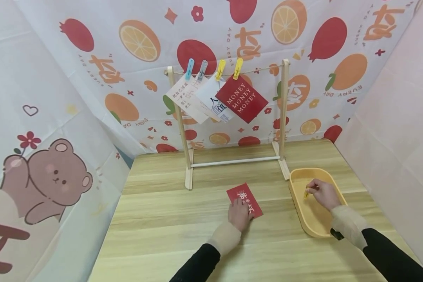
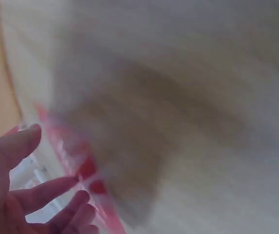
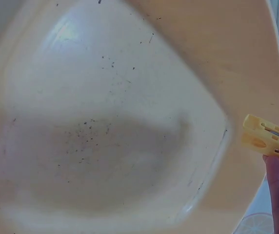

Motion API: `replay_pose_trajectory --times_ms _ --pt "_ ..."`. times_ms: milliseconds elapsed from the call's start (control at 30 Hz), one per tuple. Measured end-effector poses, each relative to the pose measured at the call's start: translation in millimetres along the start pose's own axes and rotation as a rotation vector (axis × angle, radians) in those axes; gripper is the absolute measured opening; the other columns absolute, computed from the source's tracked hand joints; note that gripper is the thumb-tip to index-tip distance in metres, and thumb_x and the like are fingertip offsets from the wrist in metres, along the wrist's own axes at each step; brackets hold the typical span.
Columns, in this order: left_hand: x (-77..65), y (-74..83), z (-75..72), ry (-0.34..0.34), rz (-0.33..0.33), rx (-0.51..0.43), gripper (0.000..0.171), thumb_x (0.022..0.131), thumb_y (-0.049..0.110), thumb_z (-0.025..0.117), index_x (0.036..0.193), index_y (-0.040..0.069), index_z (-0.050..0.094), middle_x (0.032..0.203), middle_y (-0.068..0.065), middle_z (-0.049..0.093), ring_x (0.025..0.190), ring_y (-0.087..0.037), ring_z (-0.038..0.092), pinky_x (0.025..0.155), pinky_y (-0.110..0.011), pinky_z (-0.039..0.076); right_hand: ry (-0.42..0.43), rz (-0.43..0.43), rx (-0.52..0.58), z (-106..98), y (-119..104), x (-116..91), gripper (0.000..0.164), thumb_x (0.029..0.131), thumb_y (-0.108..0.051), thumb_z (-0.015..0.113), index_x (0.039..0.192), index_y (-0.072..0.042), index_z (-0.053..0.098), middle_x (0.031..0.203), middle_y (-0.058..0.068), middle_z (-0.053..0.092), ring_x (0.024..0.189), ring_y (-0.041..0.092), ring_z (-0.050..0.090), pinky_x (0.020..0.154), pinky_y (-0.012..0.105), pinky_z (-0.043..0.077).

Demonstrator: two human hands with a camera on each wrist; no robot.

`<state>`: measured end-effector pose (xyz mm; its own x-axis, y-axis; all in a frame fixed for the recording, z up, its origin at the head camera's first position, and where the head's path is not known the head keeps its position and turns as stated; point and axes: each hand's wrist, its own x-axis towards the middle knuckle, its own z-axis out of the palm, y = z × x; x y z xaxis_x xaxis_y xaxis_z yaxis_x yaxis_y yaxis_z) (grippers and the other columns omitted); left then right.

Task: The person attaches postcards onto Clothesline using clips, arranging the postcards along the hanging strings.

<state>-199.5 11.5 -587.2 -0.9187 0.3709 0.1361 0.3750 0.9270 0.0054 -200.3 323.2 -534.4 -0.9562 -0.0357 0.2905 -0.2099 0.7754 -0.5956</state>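
Observation:
On the table lies a red card (image 1: 244, 197) with pale characters. My left hand (image 1: 239, 214) rests on its lower part, fingertips touching it. In the left wrist view the thumb stands apart from the other fingers, beside the blurred card (image 2: 83, 163). My right hand (image 1: 323, 194) pinches a small yellow clothespin (image 3: 271, 139) over the yellow tray (image 1: 311, 231). Thumb and fingers meet at one end of it, partly cut off by the right wrist view's edge. The tray's floor shows only dark specks in that view.
Behind the hands stands a wooden rack (image 1: 283, 113) with a cord. Blue, grey and yellow clothespins hold several overlapping cards there, with a red MONEY card (image 1: 242, 98) rightmost. A white rod (image 1: 236, 161) joins the rack's feet. Printed cloth (image 1: 211, 23) surrounds the table.

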Motion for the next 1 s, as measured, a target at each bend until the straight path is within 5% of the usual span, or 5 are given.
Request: replay_pose_trajectory --times_ms 133,433,600,800,1000 --pt "18.4 -15.9 -5.0 0.02 -0.017 -0.122 0.057 0.072 0.045 0.074 0.106 0.002 0.059 0.103 -0.012 0.052 0.098 -0.026 0.049 0.08 -0.036 0.045 0.016 -0.007 -0.001 -1 1 3 0.009 0.079 0.0 0.069 0.078 -0.001 0.061 0.078 0.012 0.065 0.073 0.032 0.061 0.061 0.043 0.051" --pt "48.9 -48.2 -4.1 -0.306 0.001 -0.05 0.098 0.06 0.055 0.079 0.133 0.003 0.039 0.123 -0.014 0.044 0.115 -0.027 0.04 0.091 -0.041 0.039 -0.025 0.05 0.001 -4 3 0 0.009 0.08 -0.002 0.069 0.078 -0.003 0.06 0.081 0.013 0.064 0.075 0.032 0.061 0.063 0.043 0.051" --pt "46.7 -48.2 -1.2 -0.222 -0.04 -0.047 0.086 0.061 0.046 0.082 0.122 -0.003 0.048 0.109 -0.017 0.048 0.103 -0.028 0.045 0.083 -0.039 0.045 -0.021 0.053 0.002 -6 4 1 0.008 0.081 -0.001 0.067 0.079 -0.003 0.06 0.08 0.013 0.064 0.075 0.033 0.061 0.063 0.044 0.05" --pt "50.7 -64.8 -16.8 -0.128 -0.226 -0.806 0.025 0.079 0.003 0.071 0.098 -0.002 0.055 0.093 -0.013 0.051 0.083 -0.025 0.053 0.071 -0.033 0.05 0.036 0.053 -0.009 -18 -4 10 0.008 0.082 -0.005 0.068 0.083 0.0 0.062 0.081 0.016 0.065 0.074 0.032 0.061 0.062 0.04 0.05" --pt "74.7 -77.7 -73.0 0.036 -0.307 -1.523 0.024 0.083 -0.004 0.064 0.103 -0.003 0.05 0.102 -0.014 0.057 0.09 -0.022 0.057 0.075 -0.031 0.051 0.247 0.052 0.061 -63 -40 57 0.016 0.084 -0.01 0.068 0.089 0.005 0.063 0.084 0.019 0.065 0.071 0.004 0.055 0.061 0.013 0.042"
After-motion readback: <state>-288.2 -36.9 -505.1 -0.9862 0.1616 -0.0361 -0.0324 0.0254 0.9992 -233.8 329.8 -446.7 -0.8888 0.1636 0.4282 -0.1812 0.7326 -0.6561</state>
